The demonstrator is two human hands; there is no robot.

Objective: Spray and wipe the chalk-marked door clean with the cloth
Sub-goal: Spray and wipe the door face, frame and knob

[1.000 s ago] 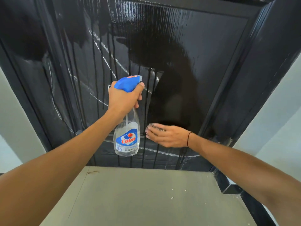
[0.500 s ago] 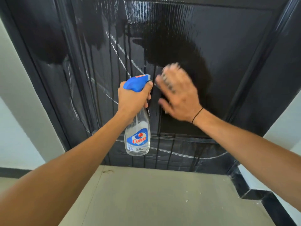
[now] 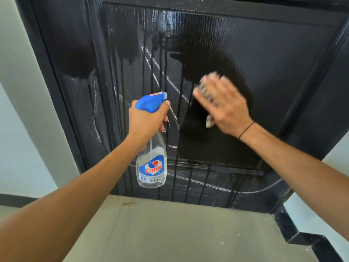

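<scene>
The black door (image 3: 273, 72) is wet, with dark drips running down and white chalk lines (image 3: 156, 76) curving across its left and lower parts. My left hand (image 3: 147, 121) grips the blue trigger head of a clear Colin spray bottle (image 3: 152, 167), held upright in front of the door with the nozzle towards it. My right hand (image 3: 224, 106), blurred by motion, presses flat on the middle panel with a small cloth (image 3: 210, 122) under it. Only the cloth's edges show, by the palm and the fingertips. The panel around that hand looks dark and free of chalk.
A grey floor (image 3: 188, 233) lies below the door. There is a pale wall (image 3: 18, 110) left of the door frame, and a black skirting (image 3: 302, 241) steps along the white wall at the lower right.
My right hand has swept with the cloth from the bottom of the panel up to its middle. The left hand keeps the bottle in about the same place.
</scene>
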